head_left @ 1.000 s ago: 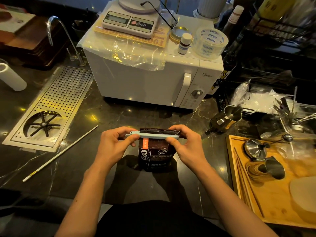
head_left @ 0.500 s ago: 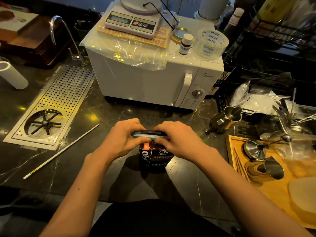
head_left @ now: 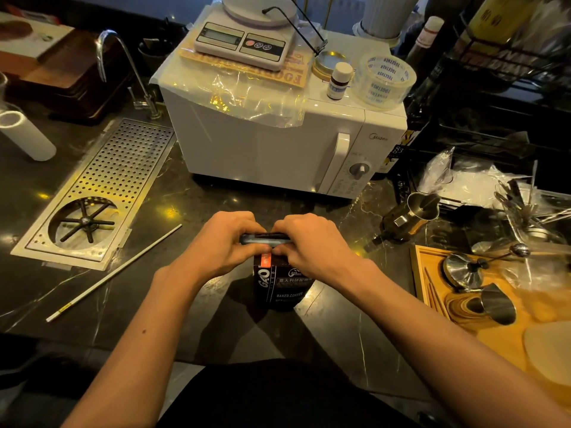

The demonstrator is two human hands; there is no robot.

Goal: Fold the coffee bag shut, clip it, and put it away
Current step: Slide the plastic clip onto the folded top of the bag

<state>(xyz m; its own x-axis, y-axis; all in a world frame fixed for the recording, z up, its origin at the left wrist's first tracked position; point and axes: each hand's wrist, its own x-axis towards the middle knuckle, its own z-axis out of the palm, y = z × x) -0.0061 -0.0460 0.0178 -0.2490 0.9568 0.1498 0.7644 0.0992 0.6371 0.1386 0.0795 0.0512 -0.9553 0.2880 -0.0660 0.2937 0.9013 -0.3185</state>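
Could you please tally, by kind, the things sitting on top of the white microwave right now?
Kitchen scale: 1
Small bottle with a white cap: 1
Roll of clear printed tape: 1
Gold lid: 1
Clear plastic sheet: 1
Yellow printed sheet under the scale: 1
Total: 6

Bare forearms and hands [head_left: 265,248], no sleeves; dark garment at the waist [head_left: 278,396].
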